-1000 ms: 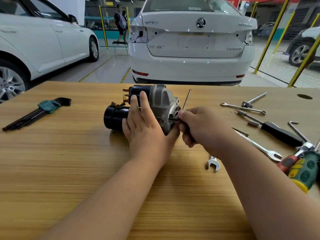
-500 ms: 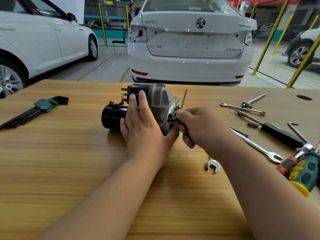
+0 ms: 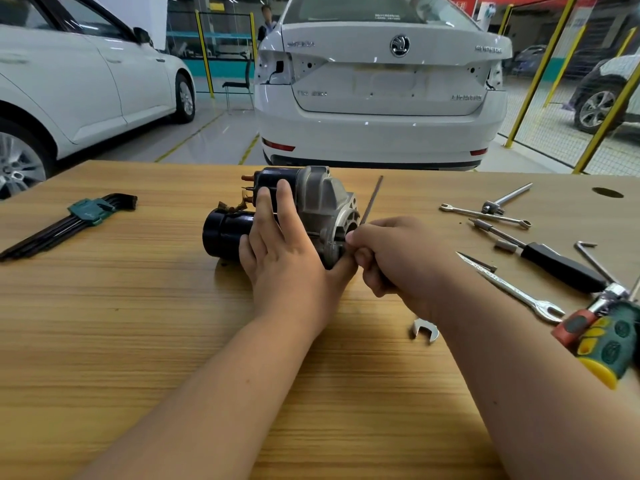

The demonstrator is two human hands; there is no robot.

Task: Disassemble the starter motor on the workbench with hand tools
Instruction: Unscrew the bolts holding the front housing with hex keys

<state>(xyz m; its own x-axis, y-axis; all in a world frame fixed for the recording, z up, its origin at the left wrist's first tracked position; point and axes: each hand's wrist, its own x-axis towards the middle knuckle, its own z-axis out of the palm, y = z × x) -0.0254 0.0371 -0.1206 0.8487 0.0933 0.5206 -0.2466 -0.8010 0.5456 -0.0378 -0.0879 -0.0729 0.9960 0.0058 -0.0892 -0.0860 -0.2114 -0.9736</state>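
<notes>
Starter motor point(image 3: 322, 202) — car badge point(image 3: 399, 46) (lettering blurred)

Under left hand point(image 3: 287, 258), starter motor point(image 3: 311, 202): grey cast metal nose, matt, slightly rough; black body smooth, semi-gloss. In right hand point(image 3: 398, 258), thin hex key point(image 3: 372, 199): dark matt metal. The workbench point(image 3: 138, 323) has a wood-grain top, smooth, low sheen. Right of right hand, spanner point(image 3: 516, 291): bright polished metal; screwdriver handle point(image 3: 609, 341): green-yellow plastic. Left of left hand, hex key set point(image 3: 69, 220): black metal, green plastic holder.
</notes>
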